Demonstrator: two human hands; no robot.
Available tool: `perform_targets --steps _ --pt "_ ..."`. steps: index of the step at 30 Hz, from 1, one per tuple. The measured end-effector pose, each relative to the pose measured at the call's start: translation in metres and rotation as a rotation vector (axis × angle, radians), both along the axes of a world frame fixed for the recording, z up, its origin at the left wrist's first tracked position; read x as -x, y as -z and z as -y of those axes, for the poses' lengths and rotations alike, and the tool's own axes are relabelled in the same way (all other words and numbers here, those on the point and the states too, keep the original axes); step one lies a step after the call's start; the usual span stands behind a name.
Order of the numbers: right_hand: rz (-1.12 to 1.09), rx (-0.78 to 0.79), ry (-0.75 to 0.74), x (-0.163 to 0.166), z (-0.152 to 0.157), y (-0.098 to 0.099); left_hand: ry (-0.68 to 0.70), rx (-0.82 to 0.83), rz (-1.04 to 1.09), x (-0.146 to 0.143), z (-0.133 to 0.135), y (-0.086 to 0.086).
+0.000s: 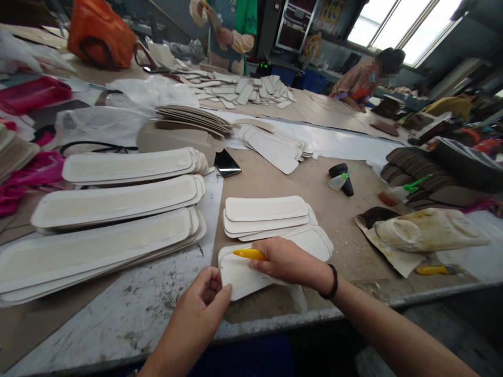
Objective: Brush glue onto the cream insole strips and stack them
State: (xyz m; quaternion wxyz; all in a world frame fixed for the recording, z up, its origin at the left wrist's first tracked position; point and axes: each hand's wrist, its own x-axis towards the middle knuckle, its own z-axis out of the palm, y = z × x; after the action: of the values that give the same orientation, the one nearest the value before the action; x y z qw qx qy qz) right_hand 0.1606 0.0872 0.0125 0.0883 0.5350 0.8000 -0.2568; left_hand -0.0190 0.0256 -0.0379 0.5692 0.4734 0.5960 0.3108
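My right hand (288, 262), with a dark band at the wrist, is closed around a yellow-handled tool (248, 254). Its handle points left over a white rounded panel (243, 280); the tool's working end is hidden by the hand. At the panel's lower left corner, my left hand (206, 298) pinches the edge between thumb and curled fingers. Just behind lies a short stack of similar white panels (267, 208), partly fanned out beneath my right hand. A thin translucent strip (299, 297) shows below the right wrist.
Long white panels (98, 246) lie in stacked rows at left. A black phone (227, 163), a small green-tipped bottle (338, 181), a stained container (428, 230) and another yellow-handled tool (434, 269) are around the table. Two people work behind it. The table's front edge (353, 306) is close.
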Motion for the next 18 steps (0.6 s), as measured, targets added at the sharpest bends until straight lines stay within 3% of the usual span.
perform_targets --steps 7,12,18 --pt "0.044 -0.075 -0.045 0.004 0.006 0.0 0.021 -0.162 -0.354 0.0 -0.006 0.001" --pt "0.043 -0.128 -0.068 0.003 0.009 0.004 0.06 -0.066 -0.273 0.001 -0.009 0.003" --pt "0.069 -0.139 -0.058 0.001 0.01 0.002 -0.021 0.035 -0.084 -0.001 -0.006 0.007"
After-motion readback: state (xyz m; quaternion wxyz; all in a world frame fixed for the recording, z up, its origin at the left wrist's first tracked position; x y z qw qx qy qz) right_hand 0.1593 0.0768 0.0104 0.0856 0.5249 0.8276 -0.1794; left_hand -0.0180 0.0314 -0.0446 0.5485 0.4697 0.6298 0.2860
